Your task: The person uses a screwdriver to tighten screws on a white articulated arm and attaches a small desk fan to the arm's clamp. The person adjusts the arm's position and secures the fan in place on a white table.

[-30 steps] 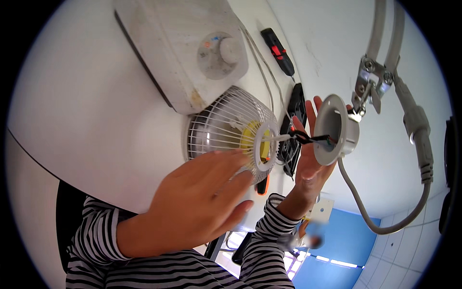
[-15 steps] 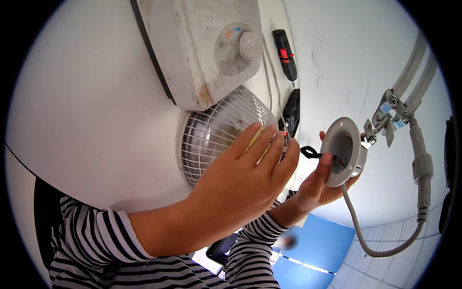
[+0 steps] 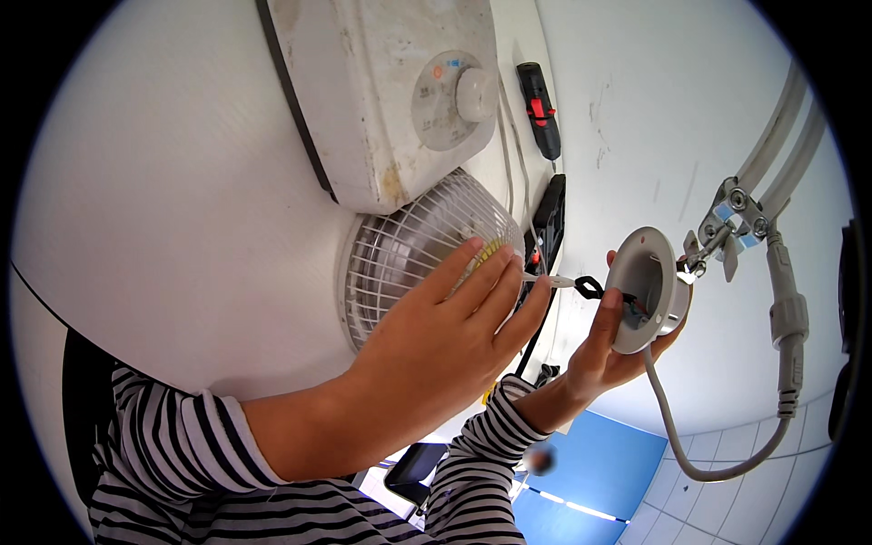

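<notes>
My right hand (image 3: 607, 350) is wrapped round a round white lamp housing (image 3: 620, 334), its thumb on the near rim. Inside the hollow housing small wires show, and a black loop (image 3: 589, 288) sticks out of its mouth. My left hand (image 3: 454, 322), back towards me, has its fingers curled, with the thumb hidden. A slim pale tip (image 3: 561, 282) projects past these fingers and meets the black loop or lies right beside it; the rest of this thing is hidden. Something yellow (image 3: 489, 258) shows between the left fingers; whether it belongs to the tip, I cannot tell.
Behind my left hand lies a white heater (image 3: 386, 118) with a dial and a round wire grille (image 3: 372, 272). A black-and-red tool (image 3: 540, 113) lies beyond it on the white table (image 3: 182, 200). A grey cable (image 3: 668, 436) and a jointed lamp arm (image 3: 745, 213) run from the housing.
The pale tip now shows between my left fingers and the black loop. My left hand has shifted slightly left and downward, while my right hand stays nearly still with the lamp housing.
</notes>
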Motion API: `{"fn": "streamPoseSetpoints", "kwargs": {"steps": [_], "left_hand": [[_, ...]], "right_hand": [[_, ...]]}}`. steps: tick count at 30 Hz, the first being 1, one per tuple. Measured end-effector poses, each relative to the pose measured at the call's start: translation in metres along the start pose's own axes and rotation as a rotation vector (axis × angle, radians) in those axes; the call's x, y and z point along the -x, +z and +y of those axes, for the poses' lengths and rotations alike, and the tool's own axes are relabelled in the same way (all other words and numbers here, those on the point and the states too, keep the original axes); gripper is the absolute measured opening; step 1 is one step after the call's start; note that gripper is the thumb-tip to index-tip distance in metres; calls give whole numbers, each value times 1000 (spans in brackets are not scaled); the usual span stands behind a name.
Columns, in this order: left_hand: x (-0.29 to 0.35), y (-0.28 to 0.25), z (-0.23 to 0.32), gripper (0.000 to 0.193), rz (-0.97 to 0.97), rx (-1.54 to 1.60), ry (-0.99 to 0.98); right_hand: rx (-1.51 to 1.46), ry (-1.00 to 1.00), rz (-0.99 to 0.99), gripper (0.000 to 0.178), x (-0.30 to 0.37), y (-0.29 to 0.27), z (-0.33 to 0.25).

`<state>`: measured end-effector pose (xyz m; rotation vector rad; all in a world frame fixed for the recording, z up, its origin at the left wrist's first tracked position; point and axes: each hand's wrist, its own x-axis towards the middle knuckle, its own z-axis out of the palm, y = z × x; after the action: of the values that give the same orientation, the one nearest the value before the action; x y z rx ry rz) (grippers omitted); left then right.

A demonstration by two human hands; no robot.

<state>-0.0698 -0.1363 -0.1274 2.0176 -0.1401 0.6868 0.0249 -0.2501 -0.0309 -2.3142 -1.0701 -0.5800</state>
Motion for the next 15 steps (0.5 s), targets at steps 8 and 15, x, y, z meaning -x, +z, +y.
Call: {"fn": "streamPoseSetpoints", "kwargs": {"steps": [8, 15], "left_hand": [[0, -1, -1, 50, 0, -3, 11], [3, 2, -1, 50, -4, -25, 29]], "right_hand": [[30, -14, -61, 61, -3, -7, 2], [42, -31, -89, 60, -3, -11, 2]]}}
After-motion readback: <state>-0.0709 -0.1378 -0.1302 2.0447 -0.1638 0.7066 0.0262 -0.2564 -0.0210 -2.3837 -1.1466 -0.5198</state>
